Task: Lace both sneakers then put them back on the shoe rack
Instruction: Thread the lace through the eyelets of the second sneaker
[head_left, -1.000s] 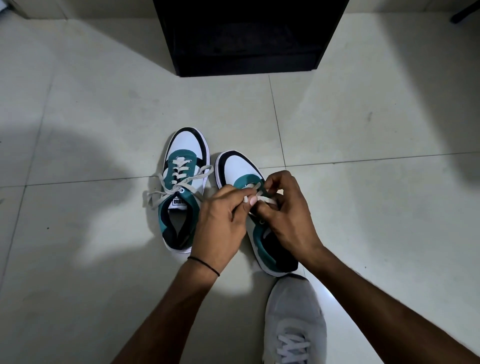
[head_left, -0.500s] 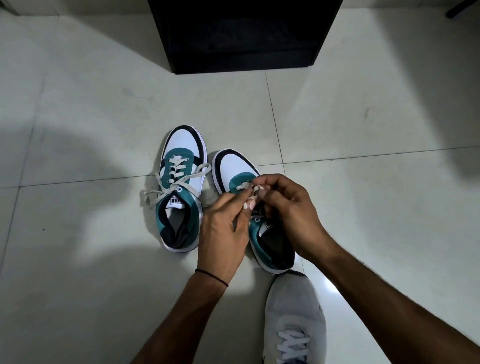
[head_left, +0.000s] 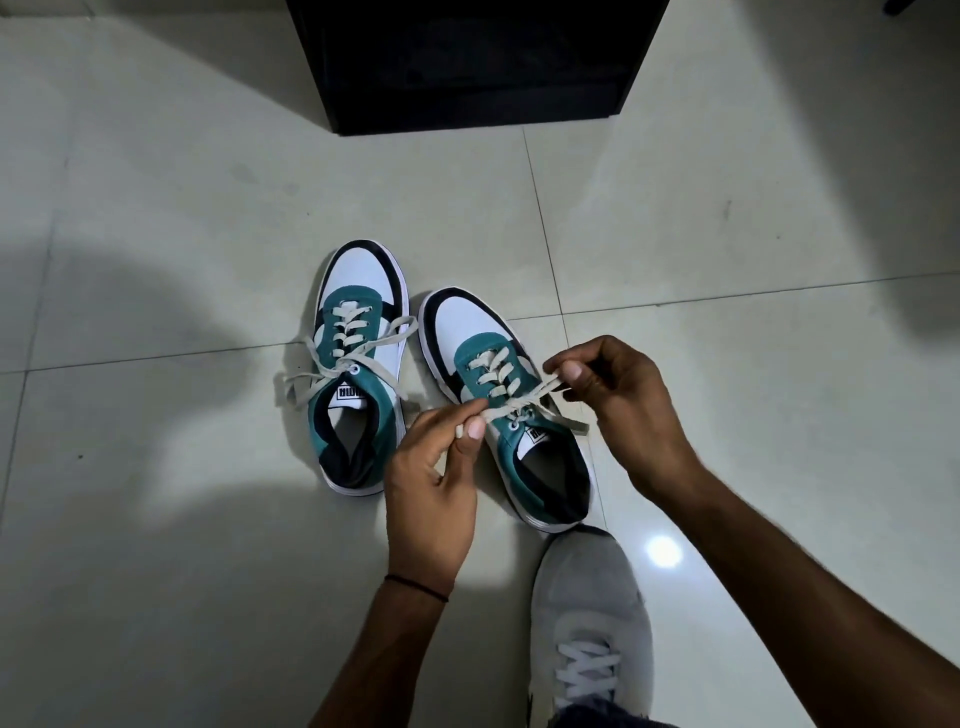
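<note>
Two white, teal and black sneakers stand side by side on the tiled floor, toes pointing away from me. The left sneaker (head_left: 358, 364) is laced, its cream lace ends lying loose on both sides. The right sneaker (head_left: 504, 410) has cream laces (head_left: 498, 379) crossed up its tongue. My left hand (head_left: 436, 478) pinches one lace end just left of the tongue. My right hand (head_left: 618, 400) pinches the other end, pulled out to the right. The two ends cross over the top eyelets.
A black shoe rack (head_left: 478, 62) stands on the floor straight ahead, beyond the sneakers. My own grey shoe (head_left: 592, 618) rests on the tiles just behind the right sneaker. Pale floor tiles (head_left: 727, 208) spread out on all sides.
My hands, bunched together over the right sneaker's tongue before, have drawn apart, each pulling a lace end outward. The crossed laces on that sneaker are now uncovered.
</note>
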